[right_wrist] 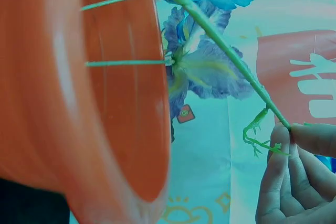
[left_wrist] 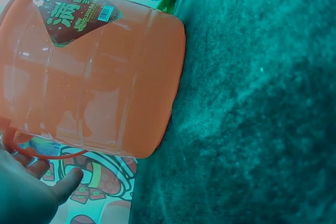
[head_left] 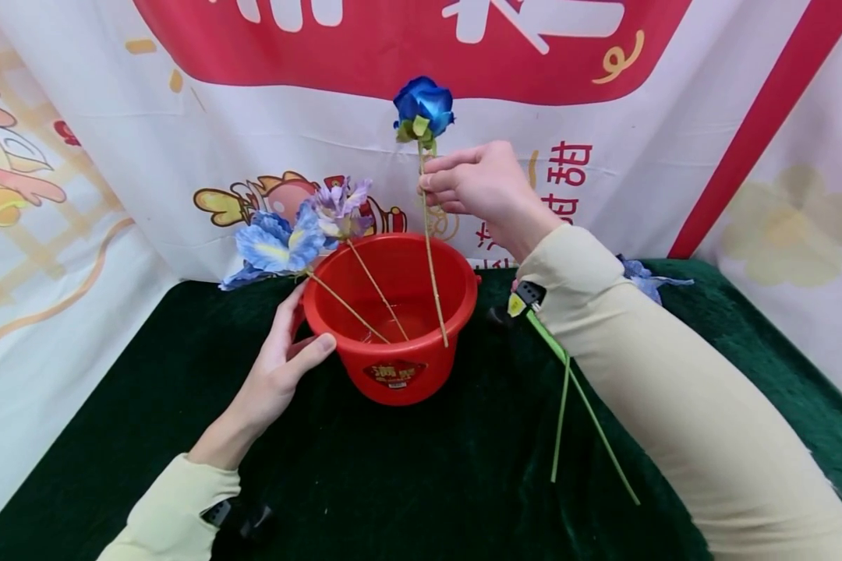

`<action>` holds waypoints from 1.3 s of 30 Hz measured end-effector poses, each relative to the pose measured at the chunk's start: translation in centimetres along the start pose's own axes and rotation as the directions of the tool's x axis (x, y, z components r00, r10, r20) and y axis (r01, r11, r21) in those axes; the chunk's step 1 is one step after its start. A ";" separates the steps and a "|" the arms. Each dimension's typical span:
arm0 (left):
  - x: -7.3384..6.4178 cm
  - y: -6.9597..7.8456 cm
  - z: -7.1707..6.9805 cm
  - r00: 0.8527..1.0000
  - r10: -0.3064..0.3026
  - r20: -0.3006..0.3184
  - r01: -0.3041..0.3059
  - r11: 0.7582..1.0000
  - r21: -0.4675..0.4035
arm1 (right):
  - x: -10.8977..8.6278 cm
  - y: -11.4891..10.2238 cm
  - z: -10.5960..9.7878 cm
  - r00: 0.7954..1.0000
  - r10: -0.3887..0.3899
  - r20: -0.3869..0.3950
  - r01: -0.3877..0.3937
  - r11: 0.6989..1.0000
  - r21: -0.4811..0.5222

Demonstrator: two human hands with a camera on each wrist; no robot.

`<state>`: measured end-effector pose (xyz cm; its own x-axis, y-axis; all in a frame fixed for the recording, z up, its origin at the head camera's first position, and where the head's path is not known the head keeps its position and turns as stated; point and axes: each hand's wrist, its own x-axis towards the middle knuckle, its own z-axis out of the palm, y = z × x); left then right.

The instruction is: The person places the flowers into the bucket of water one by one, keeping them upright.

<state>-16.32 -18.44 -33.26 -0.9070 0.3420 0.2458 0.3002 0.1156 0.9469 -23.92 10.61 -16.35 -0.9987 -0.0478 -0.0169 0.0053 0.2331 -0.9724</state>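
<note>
A red bucket stands on the dark green cloth. Two artificial flowers lean in it: a light blue one and a pale purple one. My right hand pinches the stem of a blue artificial rose between thumb and fingertips, just under the bloom. The rose stem slants down across the bucket's mouth, and its lower end overlaps the near rim in the head view. My left hand rests at the bucket's left side, fingers extended by the handle and thumb near the rim.
Right of the bucket, green stems lie on the cloth, partly under my right forearm. A bluish-purple bloom shows behind that sleeve. A printed white and red curtain hangs behind the table.
</note>
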 end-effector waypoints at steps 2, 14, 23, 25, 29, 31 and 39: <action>0.0 0.0 0.0 1.000 -0.002 0.000 0.002 1.000 0.006 | 0.2 -0.3 0.5 1.000 -0.007 -0.006 0.007 1.000 0.003; -0.1 -0.2 0.0 1.000 -0.006 0.004 0.006 1.000 0.000 | 1.3 -0.6 2.3 0.999 -0.042 -0.010 0.042 0.999 0.015; 0.1 -0.2 0.1 1.000 0.004 0.007 -0.004 1.000 -0.002 | 0.4 2.1 3.1 0.989 -0.074 0.127 0.084 0.994 -0.076; 0.1 -0.2 0.1 1.000 0.003 0.007 -0.003 1.000 -0.002 | 0.0 2.5 3.4 0.985 -0.075 0.158 0.090 0.992 -0.089; 0.0 -0.2 0.0 1.000 -0.005 0.004 0.005 1.000 0.000 | -0.5 3.1 4.3 0.974 -0.072 0.216 0.103 0.986 -0.133; 0.0 -0.1 -0.1 1.000 -0.010 0.003 0.010 1.000 0.002 | -0.6 3.3 4.9 0.967 -0.078 0.242 0.117 0.981 -0.155; 0.0 0.1 -0.1 0.999 -0.035 0.002 0.035 0.999 0.027 | -1.0 4.0 6.8 0.952 -0.097 0.292 0.184 0.941 -0.285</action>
<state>-16.29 -18.55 -33.15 -0.9164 0.3392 0.2125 0.2765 0.1524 0.9489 -22.57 4.99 -21.80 -0.9361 -0.3516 0.0109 -0.1929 0.4873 -0.8517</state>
